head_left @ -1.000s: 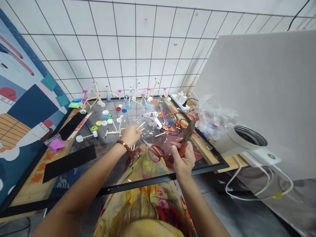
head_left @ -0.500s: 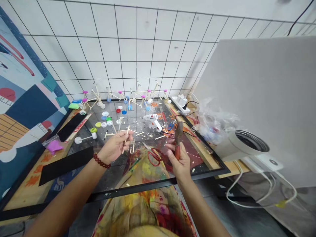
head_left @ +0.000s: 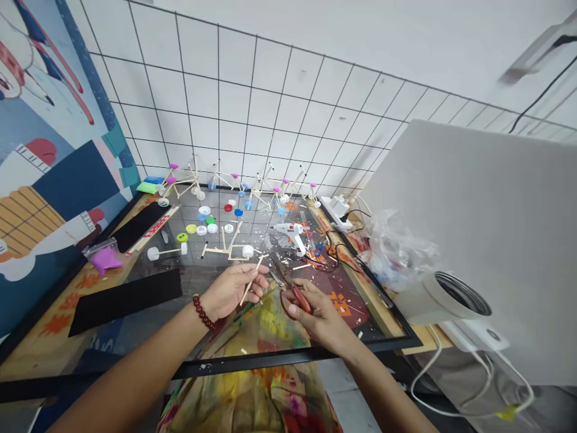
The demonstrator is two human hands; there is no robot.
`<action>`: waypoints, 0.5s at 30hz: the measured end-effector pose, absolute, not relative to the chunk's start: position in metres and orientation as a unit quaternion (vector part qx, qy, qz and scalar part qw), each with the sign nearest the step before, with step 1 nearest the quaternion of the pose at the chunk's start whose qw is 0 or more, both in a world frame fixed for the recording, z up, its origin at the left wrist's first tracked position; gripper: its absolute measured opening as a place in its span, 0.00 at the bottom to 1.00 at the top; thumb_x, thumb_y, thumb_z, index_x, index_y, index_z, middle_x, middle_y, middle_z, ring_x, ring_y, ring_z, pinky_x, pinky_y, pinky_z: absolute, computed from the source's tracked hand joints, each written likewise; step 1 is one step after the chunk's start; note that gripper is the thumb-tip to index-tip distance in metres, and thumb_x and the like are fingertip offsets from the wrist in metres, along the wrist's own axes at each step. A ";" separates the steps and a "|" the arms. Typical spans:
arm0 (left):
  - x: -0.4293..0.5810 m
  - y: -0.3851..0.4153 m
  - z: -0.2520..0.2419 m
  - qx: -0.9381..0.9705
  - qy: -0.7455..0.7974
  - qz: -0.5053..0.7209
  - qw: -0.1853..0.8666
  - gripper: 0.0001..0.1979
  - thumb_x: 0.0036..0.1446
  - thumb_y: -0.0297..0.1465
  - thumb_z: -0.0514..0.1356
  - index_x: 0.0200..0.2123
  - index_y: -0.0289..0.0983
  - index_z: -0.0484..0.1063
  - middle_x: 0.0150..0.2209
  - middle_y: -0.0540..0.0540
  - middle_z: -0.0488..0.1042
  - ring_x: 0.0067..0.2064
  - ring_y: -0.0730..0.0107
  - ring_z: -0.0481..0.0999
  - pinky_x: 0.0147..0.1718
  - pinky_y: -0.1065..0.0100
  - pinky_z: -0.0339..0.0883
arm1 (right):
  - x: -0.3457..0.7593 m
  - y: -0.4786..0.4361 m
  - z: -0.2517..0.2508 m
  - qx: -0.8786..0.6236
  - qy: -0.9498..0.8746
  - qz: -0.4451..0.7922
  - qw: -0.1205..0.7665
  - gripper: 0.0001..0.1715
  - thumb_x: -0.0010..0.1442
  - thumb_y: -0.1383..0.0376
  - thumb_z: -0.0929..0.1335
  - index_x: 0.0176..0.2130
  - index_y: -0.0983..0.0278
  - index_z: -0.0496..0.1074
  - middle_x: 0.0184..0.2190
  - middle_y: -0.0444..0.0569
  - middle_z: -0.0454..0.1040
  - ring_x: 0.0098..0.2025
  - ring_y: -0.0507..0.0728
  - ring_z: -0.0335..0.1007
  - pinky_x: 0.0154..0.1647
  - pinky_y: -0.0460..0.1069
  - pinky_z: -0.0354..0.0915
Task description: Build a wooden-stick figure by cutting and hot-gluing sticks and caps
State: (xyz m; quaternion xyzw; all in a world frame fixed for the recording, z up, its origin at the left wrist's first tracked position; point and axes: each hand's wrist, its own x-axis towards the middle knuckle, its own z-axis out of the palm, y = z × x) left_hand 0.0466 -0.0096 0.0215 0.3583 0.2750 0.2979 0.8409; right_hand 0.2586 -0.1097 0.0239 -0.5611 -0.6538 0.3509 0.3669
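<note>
Centre of frame: left hand (head_left: 234,288) pinched a thin stick (head_left: 251,281) between thumb and fingertips, remaining fingers loosely curled. Stick slanted, upper end near the pliers (head_left: 280,267); contact uncertain. Pinch probably left the upper length free.

Right hand (head_left: 318,310), just right of centre, was wrapped around the red pliers handles, head angled toward upper left, likely to meet the stick. Whether the pliers' mouth was parted, could not tell. Scissors (head_left: 283,305) lay under or beside them, partly hidden.

Edges: worktop's black front rim (head_left: 252,364) ran below both hands, forearms crossing above it. Tightest side was beyond the left hand: a stick frame (head_left: 235,239) just behind it, glue gun (head_left: 291,233) farther right. More room leftward, toward the black strip (head_left: 128,300), and right of the pliers, among scattered scraps.
</note>
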 end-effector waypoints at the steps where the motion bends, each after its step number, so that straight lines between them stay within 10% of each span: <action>1: 0.046 -0.009 0.022 0.358 0.275 0.298 0.841 0.10 0.56 0.29 0.65 0.40 0.29 0.76 0.29 0.44 0.76 0.26 0.73 0.75 0.23 0.75 0.70 | 0.259 -0.110 0.026 -0.563 -0.648 0.364 0.361 0.24 0.61 0.47 0.68 0.42 0.62 0.80 0.51 0.56 0.67 0.54 0.64 0.67 0.57 0.58 0.63; 15: 0.045 -0.007 0.018 0.337 0.260 0.281 0.860 0.06 0.61 0.28 0.59 0.37 0.30 0.75 0.26 0.44 0.75 0.24 0.73 0.76 0.22 0.74 0.71 | 0.260 -0.115 0.039 -0.582 -0.599 0.441 0.328 0.30 0.55 0.43 0.71 0.49 0.59 0.79 0.60 0.58 0.65 0.67 0.69 0.55 0.67 0.66 0.50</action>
